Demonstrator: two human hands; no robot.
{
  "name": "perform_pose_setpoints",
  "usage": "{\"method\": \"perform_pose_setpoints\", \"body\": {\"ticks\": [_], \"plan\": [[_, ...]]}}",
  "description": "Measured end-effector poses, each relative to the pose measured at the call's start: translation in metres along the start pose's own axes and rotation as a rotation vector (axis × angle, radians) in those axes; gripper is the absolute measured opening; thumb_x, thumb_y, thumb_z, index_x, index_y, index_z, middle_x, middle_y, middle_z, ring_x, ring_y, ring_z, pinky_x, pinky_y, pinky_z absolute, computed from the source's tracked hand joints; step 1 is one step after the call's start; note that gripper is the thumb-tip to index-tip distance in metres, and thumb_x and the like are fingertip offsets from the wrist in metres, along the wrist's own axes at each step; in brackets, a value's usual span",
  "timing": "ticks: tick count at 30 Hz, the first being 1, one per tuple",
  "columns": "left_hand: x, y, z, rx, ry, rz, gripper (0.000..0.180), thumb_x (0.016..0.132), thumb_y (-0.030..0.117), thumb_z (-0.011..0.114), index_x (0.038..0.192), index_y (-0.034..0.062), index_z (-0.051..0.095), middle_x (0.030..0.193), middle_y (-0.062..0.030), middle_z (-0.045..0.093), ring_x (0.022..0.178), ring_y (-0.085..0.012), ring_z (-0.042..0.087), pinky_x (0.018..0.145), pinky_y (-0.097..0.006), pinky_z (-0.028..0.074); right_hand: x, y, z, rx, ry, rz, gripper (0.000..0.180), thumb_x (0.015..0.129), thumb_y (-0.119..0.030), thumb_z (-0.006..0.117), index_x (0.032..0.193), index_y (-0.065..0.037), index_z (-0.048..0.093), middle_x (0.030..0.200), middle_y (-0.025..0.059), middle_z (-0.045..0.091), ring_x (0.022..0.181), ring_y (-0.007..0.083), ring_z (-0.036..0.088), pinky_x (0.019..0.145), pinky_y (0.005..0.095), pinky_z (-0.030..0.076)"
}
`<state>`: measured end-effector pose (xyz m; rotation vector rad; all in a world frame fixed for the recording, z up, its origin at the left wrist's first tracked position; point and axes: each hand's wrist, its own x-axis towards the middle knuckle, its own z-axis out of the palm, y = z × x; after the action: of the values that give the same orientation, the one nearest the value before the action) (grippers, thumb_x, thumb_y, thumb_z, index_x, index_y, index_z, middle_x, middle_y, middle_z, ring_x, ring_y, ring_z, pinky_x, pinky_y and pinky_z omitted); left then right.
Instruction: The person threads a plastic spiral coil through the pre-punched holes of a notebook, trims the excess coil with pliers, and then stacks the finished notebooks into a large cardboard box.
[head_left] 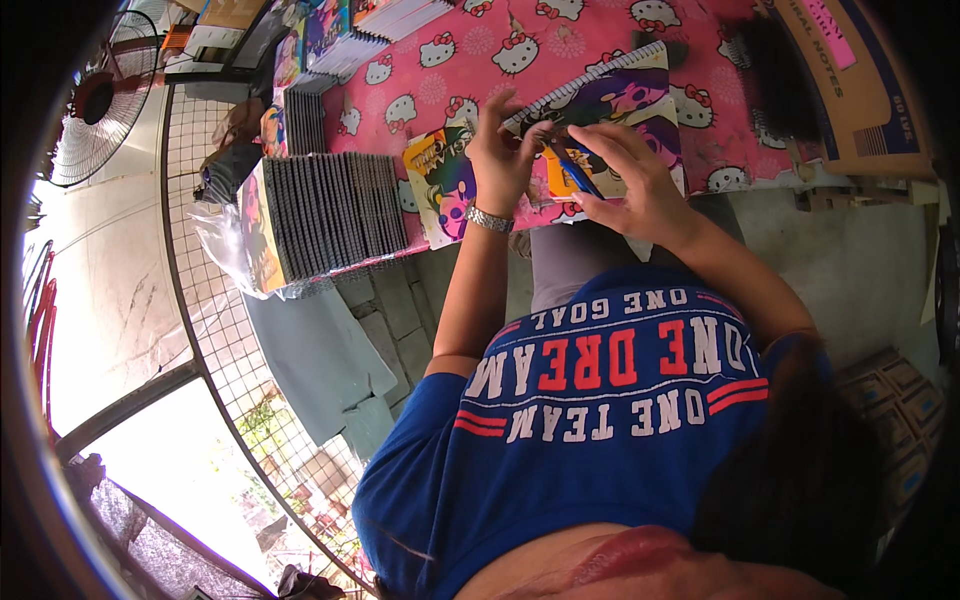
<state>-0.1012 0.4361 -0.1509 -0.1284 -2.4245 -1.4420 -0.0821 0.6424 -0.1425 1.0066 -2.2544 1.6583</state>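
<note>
A spiral notebook [640, 93] with a colourful cartoon cover lies tilted on the table in front of me, its white coil running along the far edge. My left hand [502, 160], with a metal watch on the wrist, is at the coil's left end, thumb and fingers on either side of it. In my right hand [640, 185] are blue-handled pliers [580, 178], their jaws close to my left thumb. The jaws' exact contact is hidden by the fingers. Another notebook [440, 190] lies under my left wrist.
A tall row of stacked spiral notebooks [335, 215] stands left, beside clear plastic wrap [222, 245]. More notebook stacks [345, 50] sit at the far left. A cardboard box [865, 90] is at the right on the pink patterned tablecloth [430, 90]. A fan [105, 100] stands beyond the table.
</note>
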Motion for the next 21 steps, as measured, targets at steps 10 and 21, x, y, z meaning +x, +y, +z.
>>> {"method": "perform_pose_setpoints", "body": {"ticks": [10,21], "plan": [[-0.005,-0.017,-0.001,-0.112,0.046,-0.039,0.024,0.088,-0.009,0.058,0.112,-0.0033,0.056,0.094,-0.0064,0.066,0.084,-0.0137,0.067,0.075,-0.025,0.054,0.012,-0.011,0.01,-0.151,0.04,-0.022,0.057,0.075,-0.019,0.076,0.127,-0.003,0.057,0.115,0.0129,0.058,0.104,0.0302,0.059,0.086,0.0388,0.051],[-0.007,-0.021,0.001,-0.128,0.115,-0.012,0.017,0.09,-0.003,0.064,0.106,-0.0021,0.06,0.089,-0.0055,0.067,0.083,-0.0097,0.064,0.073,-0.024,0.052,0.02,-0.027,0.009,-0.362,0.047,-0.056,0.052,0.069,-0.021,0.078,0.115,-0.003,0.064,0.109,0.0082,0.06,0.1,0.0271,0.06,0.086,0.0378,0.052]]}}
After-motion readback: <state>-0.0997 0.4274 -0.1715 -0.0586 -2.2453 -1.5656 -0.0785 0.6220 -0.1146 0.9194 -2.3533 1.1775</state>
